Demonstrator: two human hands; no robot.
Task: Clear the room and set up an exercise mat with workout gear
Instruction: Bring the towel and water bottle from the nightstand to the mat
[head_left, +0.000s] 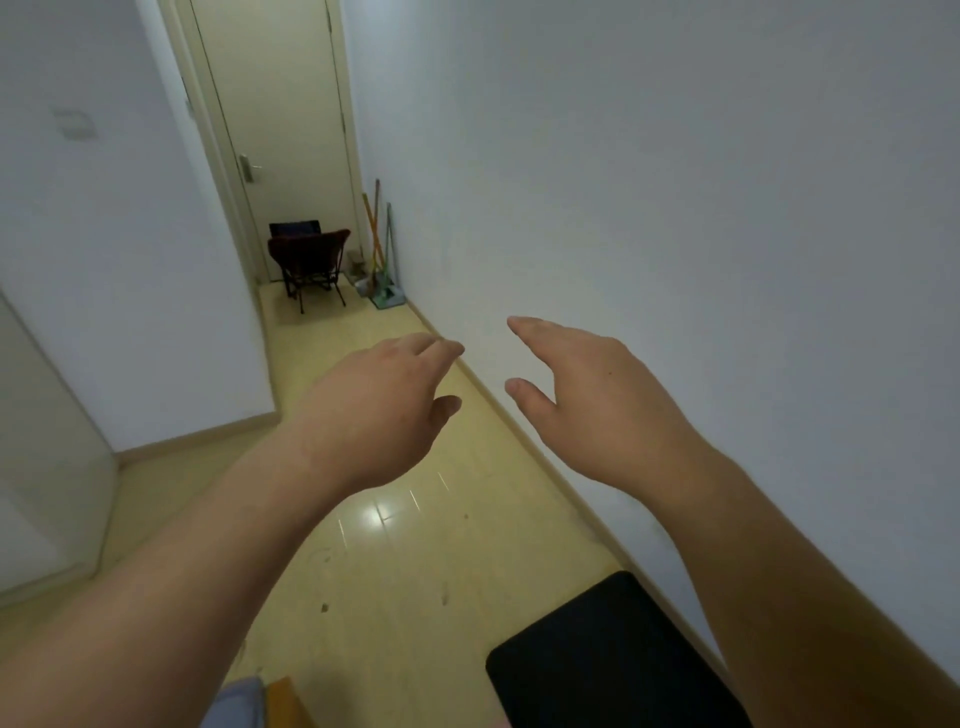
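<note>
2 loose, empty grips, left hand (379, 410) and right hand (597, 405); chair (311, 254) before door (275, 93), brooms (379, 249) beside

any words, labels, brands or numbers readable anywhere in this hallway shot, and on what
None can be read.
The black mat on the floor shows a plain surface with no logo or print.
The door at the end of the hallway carries no sign or number.
The wall plate on the left wall is too blurred to tell whether it bears any marking.
</note>
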